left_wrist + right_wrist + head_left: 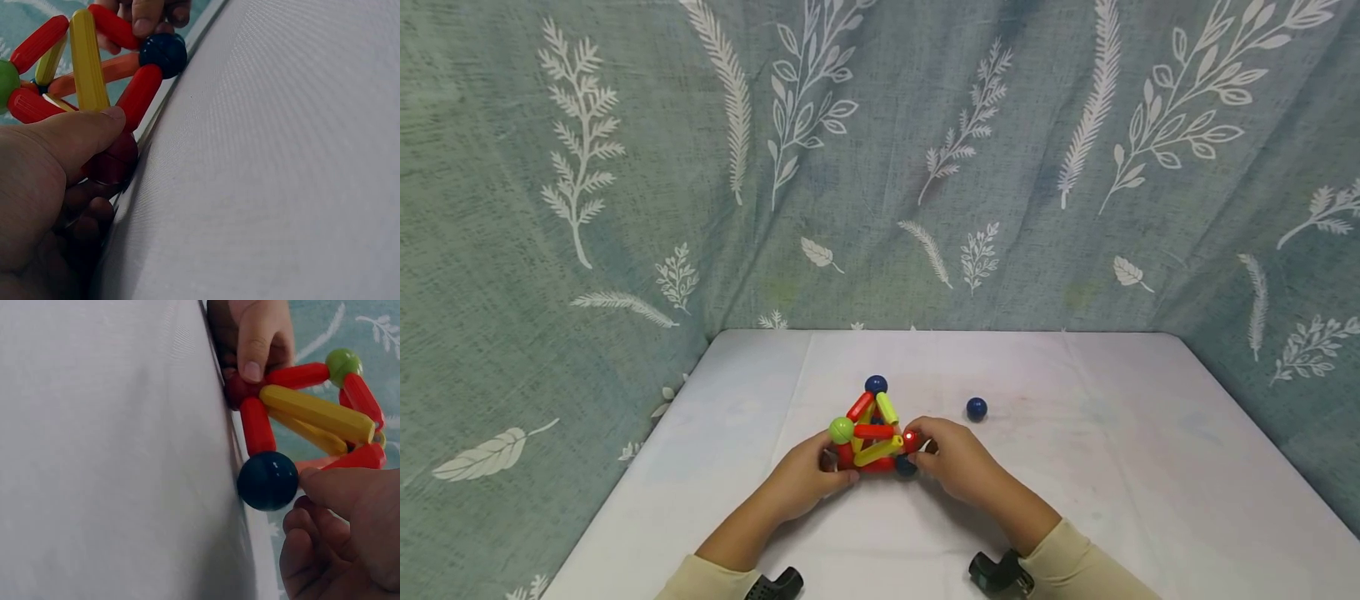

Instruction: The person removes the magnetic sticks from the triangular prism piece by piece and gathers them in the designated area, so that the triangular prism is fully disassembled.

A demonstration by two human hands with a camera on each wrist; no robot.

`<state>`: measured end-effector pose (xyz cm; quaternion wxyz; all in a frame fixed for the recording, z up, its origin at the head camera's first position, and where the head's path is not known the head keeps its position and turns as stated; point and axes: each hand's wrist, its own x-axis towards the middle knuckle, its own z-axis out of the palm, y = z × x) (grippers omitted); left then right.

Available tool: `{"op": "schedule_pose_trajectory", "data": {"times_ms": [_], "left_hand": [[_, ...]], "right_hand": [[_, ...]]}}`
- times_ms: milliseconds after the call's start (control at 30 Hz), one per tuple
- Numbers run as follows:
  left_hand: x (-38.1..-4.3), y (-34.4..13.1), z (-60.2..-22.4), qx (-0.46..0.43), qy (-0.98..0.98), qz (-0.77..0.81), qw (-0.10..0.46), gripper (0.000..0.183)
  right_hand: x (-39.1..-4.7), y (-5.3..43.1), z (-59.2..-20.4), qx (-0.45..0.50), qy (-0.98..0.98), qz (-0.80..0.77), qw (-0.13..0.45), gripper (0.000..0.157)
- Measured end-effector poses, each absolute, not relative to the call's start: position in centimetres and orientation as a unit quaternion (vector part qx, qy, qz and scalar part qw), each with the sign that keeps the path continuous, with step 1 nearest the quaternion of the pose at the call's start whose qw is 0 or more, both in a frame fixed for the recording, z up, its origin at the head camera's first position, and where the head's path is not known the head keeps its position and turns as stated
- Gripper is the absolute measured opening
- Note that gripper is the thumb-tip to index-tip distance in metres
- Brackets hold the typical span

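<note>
A small frame of magnetic rods and balls (877, 452) stands on the table between both hands. My left hand (808, 477) grips its near left corner, the thumb over a dark red ball (112, 159) and the base of a yellow rod (89, 59). My right hand (958, 460) pinches a red rod (362, 456) beside the blue ball (267, 480) at the near right corner. A lime green ball (841, 430) sits at the upper left of the frame, and another blue ball (876, 384) caps its far end. The right palm hides part of the red rod.
A loose blue ball (977, 408) lies on the white-covered table (1112, 467), to the right of the frame and beyond the right hand. Leaf-patterned green cloth (880, 167) hangs behind the table and along both sides.
</note>
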<state>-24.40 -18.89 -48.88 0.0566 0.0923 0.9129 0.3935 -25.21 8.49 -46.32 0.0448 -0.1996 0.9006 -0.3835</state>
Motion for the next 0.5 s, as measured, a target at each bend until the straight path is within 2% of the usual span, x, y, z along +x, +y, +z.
{"op": "schedule_pose_trajectory", "data": {"times_ms": [500], "left_hand": [[-24.4, -18.8, -48.9, 0.092, 0.911, 0.398, 0.062, 0.053]], "right_hand": [[-26.0, 10.1, -45.9, -0.159, 0.909, -0.384, 0.036, 0.025]]}}
